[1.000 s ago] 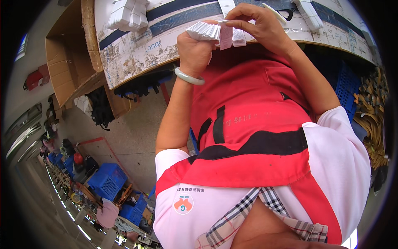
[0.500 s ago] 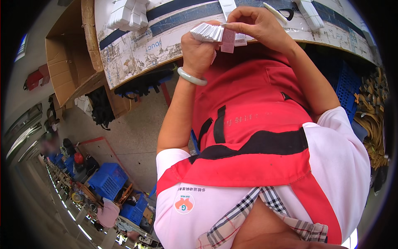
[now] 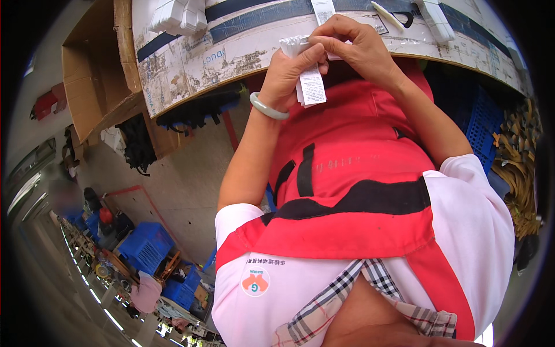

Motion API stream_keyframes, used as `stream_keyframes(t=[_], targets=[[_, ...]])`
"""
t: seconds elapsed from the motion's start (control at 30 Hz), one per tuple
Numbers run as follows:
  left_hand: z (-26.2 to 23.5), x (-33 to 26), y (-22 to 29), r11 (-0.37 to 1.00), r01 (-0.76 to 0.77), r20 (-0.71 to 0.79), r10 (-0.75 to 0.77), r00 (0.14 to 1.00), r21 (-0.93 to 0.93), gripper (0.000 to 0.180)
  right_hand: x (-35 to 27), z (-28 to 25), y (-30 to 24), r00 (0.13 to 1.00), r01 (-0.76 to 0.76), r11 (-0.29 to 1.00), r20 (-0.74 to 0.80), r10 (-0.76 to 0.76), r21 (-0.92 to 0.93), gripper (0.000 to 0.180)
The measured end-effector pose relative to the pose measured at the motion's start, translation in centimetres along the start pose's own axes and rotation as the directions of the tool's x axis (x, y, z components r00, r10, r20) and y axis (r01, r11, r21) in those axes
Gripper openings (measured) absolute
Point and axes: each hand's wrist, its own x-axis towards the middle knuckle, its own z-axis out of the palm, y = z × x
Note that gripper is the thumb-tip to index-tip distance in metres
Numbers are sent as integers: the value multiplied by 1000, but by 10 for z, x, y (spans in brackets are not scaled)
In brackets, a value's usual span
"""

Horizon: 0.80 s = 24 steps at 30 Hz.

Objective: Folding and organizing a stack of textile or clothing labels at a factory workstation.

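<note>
My left hand (image 3: 284, 76), with a pale bangle at the wrist, is closed around a bundle of white printed labels (image 3: 313, 88). The printed faces hang below its thumb, and the folded ends stick out above the fist. My right hand (image 3: 363, 51) is closed in a pinch, thumb and forefinger at the upper end of that bundle; its fingertips partly hide what they grip. Just beyond the hands, a white printed strip (image 3: 322, 10) lies on the worn work table (image 3: 243, 61).
White label stacks (image 3: 178, 16) lie at the table's far left, another stack (image 3: 435, 21) at the right. Beside that are a white pen-like tool (image 3: 387, 15) and a black loop (image 3: 406, 19). An open cardboard box (image 3: 95, 75) stands left; a blue crate (image 3: 481, 124) is under the table's right.
My left hand has turned the bundle, so printed faces now hang down where the stacked edges showed before. My right hand has come slightly lower, and the pinkish piece is out of sight.
</note>
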Motion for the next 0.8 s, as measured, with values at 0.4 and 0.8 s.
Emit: stream_keyframes(t=[0.4,0.8], targets=[[17,-52,-37,977,83,-273,-136,952,-196,15,-52,27,-11,950,295,861,226,-217,-414,53],[13,-57,-46,932,105,-161,-169,972,-347,8,-38,13,-11,947,301,935,177,-270,-188,9]])
